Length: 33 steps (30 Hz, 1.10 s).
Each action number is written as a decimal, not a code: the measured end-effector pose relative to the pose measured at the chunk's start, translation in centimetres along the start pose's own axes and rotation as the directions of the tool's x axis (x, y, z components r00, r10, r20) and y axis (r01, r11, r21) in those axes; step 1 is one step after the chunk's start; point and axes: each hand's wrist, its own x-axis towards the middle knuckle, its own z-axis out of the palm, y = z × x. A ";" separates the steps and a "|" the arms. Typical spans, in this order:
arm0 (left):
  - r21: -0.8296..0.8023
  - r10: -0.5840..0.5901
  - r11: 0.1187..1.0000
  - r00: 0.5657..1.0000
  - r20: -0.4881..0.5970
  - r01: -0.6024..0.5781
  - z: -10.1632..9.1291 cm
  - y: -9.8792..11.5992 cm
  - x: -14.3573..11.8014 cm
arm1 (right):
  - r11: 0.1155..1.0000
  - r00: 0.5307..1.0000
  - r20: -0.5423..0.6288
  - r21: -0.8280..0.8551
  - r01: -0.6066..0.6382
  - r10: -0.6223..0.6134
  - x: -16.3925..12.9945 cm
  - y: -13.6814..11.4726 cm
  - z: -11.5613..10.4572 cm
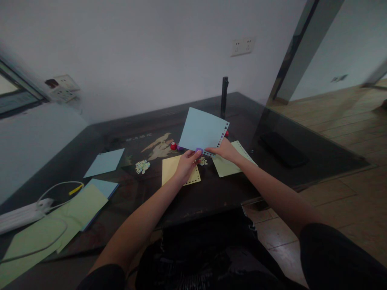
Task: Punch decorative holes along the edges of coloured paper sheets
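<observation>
A light blue sheet of paper is raised above the table, with small punched holes along its right edge and part of its lower edge. At the lower edge my left hand is closed on a small purple craft punch, the thumb over it. My right hand pinches the sheet near its lower right corner. Under my hands lie a yellow sheet and a pale green sheet, both with punched edges. Small paper bits are scattered between them.
A red punch stands behind the yellow sheet. Paper scraps are heaped to the left. Further left are blue paper, green sheets and a white power strip with its cable. A black upright post rises behind; a dark flat object lies right.
</observation>
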 end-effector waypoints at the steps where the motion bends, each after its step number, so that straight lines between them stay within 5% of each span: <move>1: 0.002 0.000 1.000 1.000 -0.001 0.000 0.0 0.0 0.0 | 1.000 1.000 0.000 -0.004 0.005 -0.005 0.0 0.0 0.0; 33: 0.023 0.036 0.999 0.999 -0.014 -0.035 0.3 0.0 0.0 | 0.999 1.000 0.004 -0.033 0.025 -0.025 0.0 -0.3 0.0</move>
